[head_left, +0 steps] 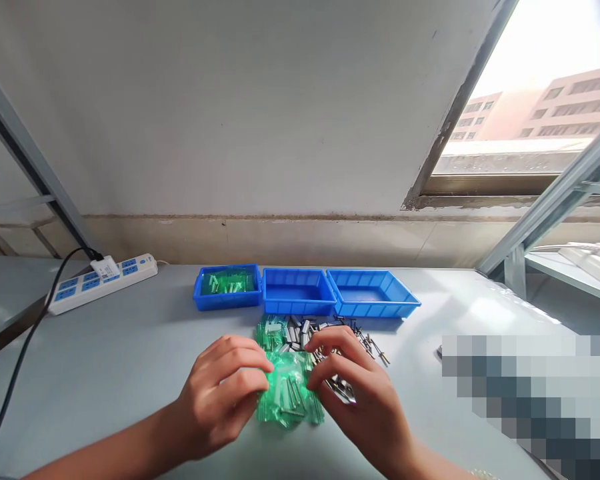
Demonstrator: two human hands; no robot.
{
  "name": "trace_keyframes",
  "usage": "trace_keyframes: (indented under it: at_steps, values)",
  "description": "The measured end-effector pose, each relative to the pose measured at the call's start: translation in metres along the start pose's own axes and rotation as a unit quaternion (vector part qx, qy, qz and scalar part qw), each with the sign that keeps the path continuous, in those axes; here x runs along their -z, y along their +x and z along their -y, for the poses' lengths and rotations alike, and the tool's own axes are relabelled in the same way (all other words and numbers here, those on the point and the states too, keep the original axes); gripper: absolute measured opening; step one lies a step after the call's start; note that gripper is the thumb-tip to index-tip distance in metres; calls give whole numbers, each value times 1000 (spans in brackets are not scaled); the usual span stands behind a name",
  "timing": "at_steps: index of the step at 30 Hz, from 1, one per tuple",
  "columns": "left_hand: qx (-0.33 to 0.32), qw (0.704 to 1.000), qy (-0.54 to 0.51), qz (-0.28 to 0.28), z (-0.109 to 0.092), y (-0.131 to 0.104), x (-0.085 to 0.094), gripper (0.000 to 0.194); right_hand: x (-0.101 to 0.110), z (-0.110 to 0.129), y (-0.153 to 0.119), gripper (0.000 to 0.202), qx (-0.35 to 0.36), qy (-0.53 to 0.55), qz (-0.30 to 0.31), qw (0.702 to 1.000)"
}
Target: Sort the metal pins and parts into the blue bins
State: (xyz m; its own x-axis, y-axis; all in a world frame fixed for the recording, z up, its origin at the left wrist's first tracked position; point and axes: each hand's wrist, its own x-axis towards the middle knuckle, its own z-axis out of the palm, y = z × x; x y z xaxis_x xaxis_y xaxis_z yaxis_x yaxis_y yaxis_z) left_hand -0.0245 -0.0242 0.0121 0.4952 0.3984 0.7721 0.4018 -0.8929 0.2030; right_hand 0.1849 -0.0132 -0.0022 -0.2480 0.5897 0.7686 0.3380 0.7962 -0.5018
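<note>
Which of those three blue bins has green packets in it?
The leftmost bin, nearest the white power strip: green packets show inside it, whereas the middle bin and the right bin show only their blue insides.

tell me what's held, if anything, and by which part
A green plastic bag of screws: the left hand and right hand appear to pinch its opposite side edges.

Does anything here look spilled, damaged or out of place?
Perhaps the loose metal pieces: they lie scattered on the table in front of the blue trays, so they look spilled, though that may be deliberate. The window frame at upper right also looks rough and patchy, as if worn.
</note>
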Motion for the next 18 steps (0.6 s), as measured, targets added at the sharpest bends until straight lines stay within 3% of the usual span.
trace_keyframes:
  at_steps: [3, 6, 8, 9, 13, 18]
  values:
    - [199, 974, -104, 18, -5, 7, -1, 13, 0, -2, -2, 12, -91, 66, 28, 993]
    - [417, 877, -233, 55, -6, 13, -2, 7, -1, -6, -4, 13, -184, 123, 41, 974]
    - [478, 825, -294, 71, -3, 16, -2, 11, -2, -8, -5, 19, -221, 154, 49, 962]
    - [489, 815, -301, 72, 0, 17, -2, 13, -2, -8, -5, 19, -236, 167, 54, 956]
    - [488, 841, -232, 25, 21, 18, 6, 15, -4, -6, -6, 21, -306, 188, 45, 932]
    - [469, 877, -87, -61, 75, 18, 29, 20, -5, 4, -4, 27, -334, 192, 41, 922]
